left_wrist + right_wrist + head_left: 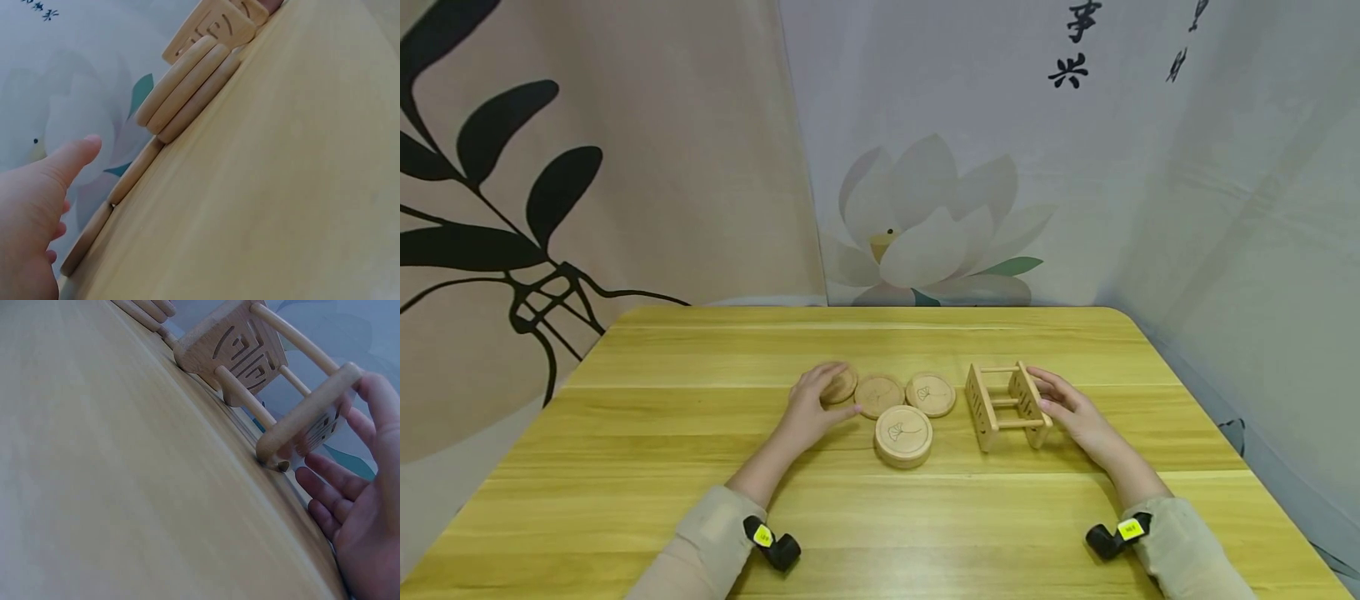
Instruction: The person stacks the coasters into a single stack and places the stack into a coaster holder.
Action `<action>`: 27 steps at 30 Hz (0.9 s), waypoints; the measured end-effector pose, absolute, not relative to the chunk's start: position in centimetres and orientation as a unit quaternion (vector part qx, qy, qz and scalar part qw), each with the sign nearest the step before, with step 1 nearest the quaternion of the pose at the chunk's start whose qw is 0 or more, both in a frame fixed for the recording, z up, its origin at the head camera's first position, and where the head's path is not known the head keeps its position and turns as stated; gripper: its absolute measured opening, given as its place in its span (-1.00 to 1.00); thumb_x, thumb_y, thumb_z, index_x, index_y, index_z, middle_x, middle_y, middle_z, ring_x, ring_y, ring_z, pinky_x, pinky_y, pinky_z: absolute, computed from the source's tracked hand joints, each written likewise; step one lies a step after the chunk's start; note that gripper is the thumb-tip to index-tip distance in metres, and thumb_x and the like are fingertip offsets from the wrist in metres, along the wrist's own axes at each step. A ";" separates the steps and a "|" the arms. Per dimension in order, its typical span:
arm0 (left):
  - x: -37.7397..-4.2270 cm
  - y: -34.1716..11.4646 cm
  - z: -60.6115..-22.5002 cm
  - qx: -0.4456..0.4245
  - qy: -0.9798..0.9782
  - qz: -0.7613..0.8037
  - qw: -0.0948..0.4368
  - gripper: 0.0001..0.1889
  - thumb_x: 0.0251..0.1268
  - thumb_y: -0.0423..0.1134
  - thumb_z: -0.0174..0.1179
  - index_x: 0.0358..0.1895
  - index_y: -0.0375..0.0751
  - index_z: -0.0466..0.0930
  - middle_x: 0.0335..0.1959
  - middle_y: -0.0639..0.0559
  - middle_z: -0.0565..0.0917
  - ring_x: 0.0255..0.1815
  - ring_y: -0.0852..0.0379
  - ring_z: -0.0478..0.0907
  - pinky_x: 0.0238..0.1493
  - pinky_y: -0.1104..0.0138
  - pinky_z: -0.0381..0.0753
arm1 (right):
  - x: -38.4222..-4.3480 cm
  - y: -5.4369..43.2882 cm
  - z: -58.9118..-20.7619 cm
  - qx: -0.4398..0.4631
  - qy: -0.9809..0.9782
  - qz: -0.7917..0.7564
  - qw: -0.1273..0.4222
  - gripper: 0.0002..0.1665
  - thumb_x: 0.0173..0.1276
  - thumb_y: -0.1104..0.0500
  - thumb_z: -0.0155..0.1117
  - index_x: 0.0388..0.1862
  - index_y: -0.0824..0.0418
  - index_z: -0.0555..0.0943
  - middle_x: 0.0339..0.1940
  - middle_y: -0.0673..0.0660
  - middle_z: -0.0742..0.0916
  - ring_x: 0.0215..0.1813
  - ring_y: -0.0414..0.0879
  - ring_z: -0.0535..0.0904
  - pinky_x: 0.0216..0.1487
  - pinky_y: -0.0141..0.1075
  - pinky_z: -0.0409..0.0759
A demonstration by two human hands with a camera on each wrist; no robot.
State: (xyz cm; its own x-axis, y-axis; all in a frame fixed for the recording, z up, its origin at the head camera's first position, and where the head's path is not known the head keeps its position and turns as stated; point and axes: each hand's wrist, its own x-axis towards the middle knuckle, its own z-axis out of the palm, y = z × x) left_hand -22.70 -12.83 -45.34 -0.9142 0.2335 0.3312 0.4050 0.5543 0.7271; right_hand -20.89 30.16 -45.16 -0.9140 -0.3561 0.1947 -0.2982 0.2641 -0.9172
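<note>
My left hand [808,408] is spread over the leftmost round wooden coaster [841,387], its thumb stretched toward the middle coaster [878,396]. Whether its fingers touch the leftmost coaster is hard to tell. To the right lies another coaster [931,395] with a carved leaf design. In front of these sits a stack of coasters [903,435], seen edge-on as a stack [187,90] in the left wrist view. With loose fingers, my right hand [1067,408] touches the outer right side of a wooden coaster rack [1007,402]. The rack [306,415] stands upright, its slotted side panels joined by rods.
All of it stands on a wood-grain table [625,467]. A printed curtain [940,100] hangs behind the table's far edge, and more cloth hangs at the right. Each wrist wears a small black camera, such as the left one [784,552].
</note>
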 end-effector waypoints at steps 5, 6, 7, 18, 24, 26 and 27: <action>-23.1 -13.2 -45.4 -0.168 -0.882 -0.430 0.090 -0.21 0.01 -0.10 0.47 0.33 -0.27 0.37 0.32 -0.19 0.37 0.33 -0.21 0.20 0.33 -0.14 -0.08 | -20.8 30.1 -45.1 -0.208 0.794 -0.571 0.020 -0.41 0.54 0.27 -0.06 0.49 0.29 0.14 0.29 0.49 0.39 0.11 -0.29 0.47 0.05 -0.45 0.42; -23.2 -13.3 -45.5 -0.166 -0.883 -0.430 0.088 -0.21 0.01 -0.10 0.47 0.34 -0.27 0.37 0.32 -0.19 0.37 0.33 -0.21 0.20 0.32 -0.14 -0.07 | -20.8 30.1 -45.1 -0.207 0.795 -0.570 0.020 -0.41 0.53 0.27 -0.06 0.49 0.29 0.15 0.29 0.49 0.39 0.11 -0.29 0.47 0.05 -0.45 0.41; -23.3 -13.4 -45.5 -0.165 -0.884 -0.429 0.088 -0.21 0.01 -0.09 0.47 0.34 -0.27 0.36 0.32 -0.19 0.36 0.33 -0.21 0.20 0.32 -0.15 -0.07 | -20.8 30.1 -45.1 -0.206 0.795 -0.570 0.019 -0.41 0.53 0.27 -0.05 0.49 0.29 0.15 0.28 0.49 0.39 0.11 -0.29 0.47 0.05 -0.45 0.41; -24.1 -14.5 -45.5 -0.139 -0.892 -0.427 0.061 -0.15 0.04 -0.03 0.44 0.39 -0.26 0.28 0.38 -0.21 0.28 0.40 -0.22 0.09 0.33 -0.14 -0.11 | -20.8 30.0 -45.0 -0.200 0.798 -0.568 0.025 -0.40 0.54 0.26 -0.05 0.50 0.27 0.14 0.30 0.46 0.39 0.12 -0.29 0.46 0.07 -0.45 0.40; -24.3 -14.7 -45.6 -0.131 -0.890 -0.434 0.048 -0.15 0.05 -0.02 0.44 0.41 -0.24 0.27 0.40 -0.20 0.26 0.41 -0.22 0.04 0.33 -0.16 -0.13 | -20.7 30.0 -44.9 -0.201 0.801 -0.563 0.025 -0.40 0.54 0.26 -0.06 0.50 0.25 0.13 0.30 0.44 0.40 0.12 -0.29 0.46 0.06 -0.44 0.41; -24.5 -14.8 -45.6 -0.127 -0.891 -0.433 0.048 -0.14 0.04 -0.02 0.44 0.41 -0.24 0.27 0.40 -0.20 0.25 0.41 -0.23 0.03 0.33 -0.16 -0.13 | -20.7 30.0 -44.9 -0.201 0.802 -0.562 0.025 -0.40 0.54 0.26 -0.06 0.51 0.25 0.13 0.30 0.44 0.41 0.13 -0.28 0.45 0.06 -0.44 0.41; -24.6 -14.8 -45.7 -0.123 -0.893 -0.431 0.048 -0.14 0.04 -0.02 0.45 0.41 -0.23 0.28 0.40 -0.21 0.25 0.41 -0.23 0.03 0.33 -0.16 -0.12 | -20.7 30.0 -45.0 -0.200 0.803 -0.561 0.025 -0.40 0.54 0.25 -0.06 0.51 0.25 0.13 0.29 0.44 0.41 0.13 -0.28 0.45 0.06 -0.44 0.40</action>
